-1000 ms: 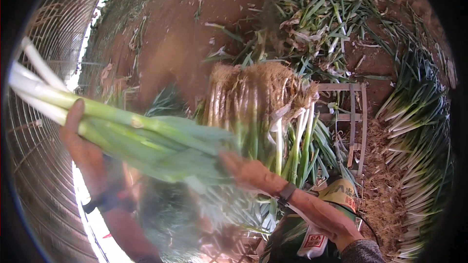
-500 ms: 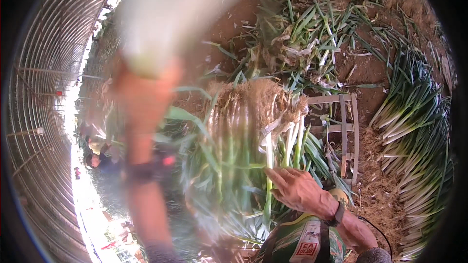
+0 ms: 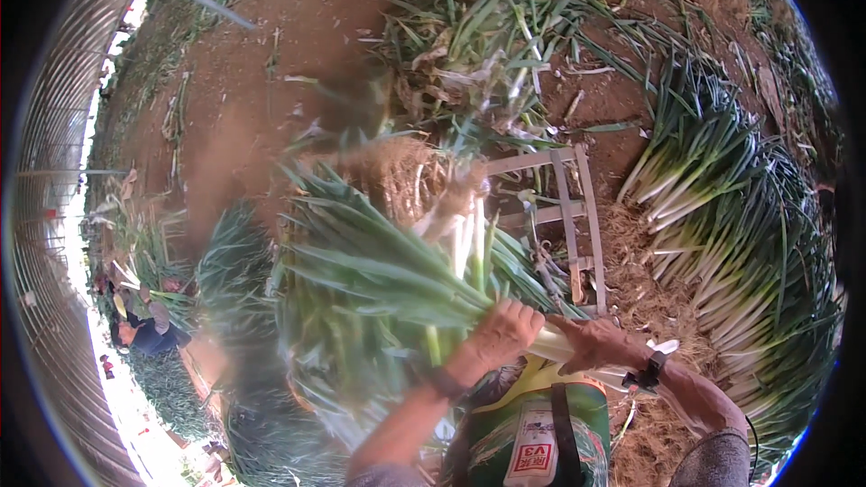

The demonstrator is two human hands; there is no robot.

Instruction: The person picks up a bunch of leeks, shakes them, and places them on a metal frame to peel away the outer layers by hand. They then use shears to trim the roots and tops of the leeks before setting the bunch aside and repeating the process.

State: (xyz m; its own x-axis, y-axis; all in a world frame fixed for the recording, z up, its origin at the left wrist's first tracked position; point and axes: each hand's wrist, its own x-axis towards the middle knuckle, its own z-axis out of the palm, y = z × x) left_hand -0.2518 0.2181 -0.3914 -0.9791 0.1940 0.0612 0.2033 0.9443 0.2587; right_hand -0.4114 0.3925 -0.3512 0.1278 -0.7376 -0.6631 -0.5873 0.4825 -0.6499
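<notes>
My left hand (image 3: 507, 334) is closed round a bunch of long green onions (image 3: 379, 275), just where the green leaves meet the pale stalks. The leaves fan out to the left over the pile in front of me. My right hand (image 3: 600, 344) is closed on the white stalks of the same bunch, right beside the left hand. White stalk ends (image 3: 666, 346) poke out past my right wrist. Beneath and beyond the bunch, untrimmed onions lie with their brown roots (image 3: 403, 182) pointing away from me.
A slatted frame (image 3: 586, 216) stands right of the pile. Farther right, cleaned onions (image 3: 722, 280) lie in a long row on the soil. Stripped leaves (image 3: 478, 45) are heaped beyond. A green printed sack (image 3: 577, 424) covers my lap. Another person (image 3: 149, 332) is at far left.
My left hand has come down from high up at the left, where it held something blurred and pale, to meet my right hand. Both now grip the bunch. The view has shifted.
</notes>
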